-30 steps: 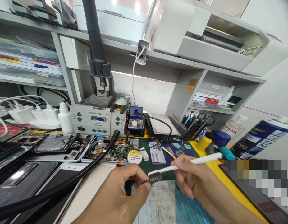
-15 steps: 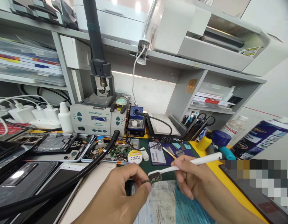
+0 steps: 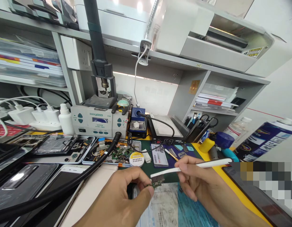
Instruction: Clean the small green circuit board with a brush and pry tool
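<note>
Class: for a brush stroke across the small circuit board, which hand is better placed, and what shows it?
Likely the right hand: it grips the white brush by its handle, bristles at the circuit board. The left hand is occupied, pinching that board between thumb and finger.

Tilted spray can point(image 3: 264, 140), white squeeze bottle point(image 3: 66, 119)

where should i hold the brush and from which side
Likely the handle of the brush, from the right: it is slim and runs that way, where the right hand grips it. The bristles point down at the left end, by the board; leave those free.
</note>
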`<state>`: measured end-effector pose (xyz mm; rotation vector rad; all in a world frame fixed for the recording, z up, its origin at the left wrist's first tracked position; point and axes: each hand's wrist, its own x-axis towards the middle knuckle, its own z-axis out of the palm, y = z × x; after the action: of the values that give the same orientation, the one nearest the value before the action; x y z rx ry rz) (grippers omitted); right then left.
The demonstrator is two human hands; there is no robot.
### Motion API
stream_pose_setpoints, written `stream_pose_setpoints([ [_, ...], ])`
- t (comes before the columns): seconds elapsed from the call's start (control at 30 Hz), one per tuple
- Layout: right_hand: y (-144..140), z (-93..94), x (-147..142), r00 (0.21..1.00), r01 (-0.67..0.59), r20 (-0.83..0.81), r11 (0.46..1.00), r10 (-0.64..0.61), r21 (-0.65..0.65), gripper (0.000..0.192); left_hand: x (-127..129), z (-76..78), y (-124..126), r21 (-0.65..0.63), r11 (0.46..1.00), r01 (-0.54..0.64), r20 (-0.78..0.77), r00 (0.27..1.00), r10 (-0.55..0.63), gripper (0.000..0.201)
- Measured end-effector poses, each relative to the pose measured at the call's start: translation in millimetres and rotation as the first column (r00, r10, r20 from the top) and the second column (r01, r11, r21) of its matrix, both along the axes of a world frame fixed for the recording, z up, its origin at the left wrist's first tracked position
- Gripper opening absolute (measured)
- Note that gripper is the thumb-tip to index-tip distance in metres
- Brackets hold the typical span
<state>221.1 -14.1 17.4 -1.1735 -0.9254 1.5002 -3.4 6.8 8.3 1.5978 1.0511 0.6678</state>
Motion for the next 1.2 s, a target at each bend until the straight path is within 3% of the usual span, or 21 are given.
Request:
stream_pose_setpoints([
  [0.27, 0.0, 0.0, -0.4, 0.999, 0.034, -0.007, 0.999, -0.034, 0.021, 0.016, -0.1, -2.0, 1.5, 0.021, 1.000, 0.010, -0.005, 1.000, -0.010, 0.020],
  [0.57, -2.6, 1.5, 0.9, 0.999, 0.037, -0.014, 0.999, -0.037, 0.015, 0.013, 2.0, 3.6, -0.6, 0.003, 1.000, -0.025, -0.004, 1.000, 0.025, 0.026],
  [1.2, -1.5, 2.3, 4.8, 0.994, -0.059, -0.091, 0.998, 0.059, 0.001, 0.008, -1.7, -7.2, 5.8, -0.030, 0.999, 0.023, 0.129, 0.992, -0.019, 0.031],
])
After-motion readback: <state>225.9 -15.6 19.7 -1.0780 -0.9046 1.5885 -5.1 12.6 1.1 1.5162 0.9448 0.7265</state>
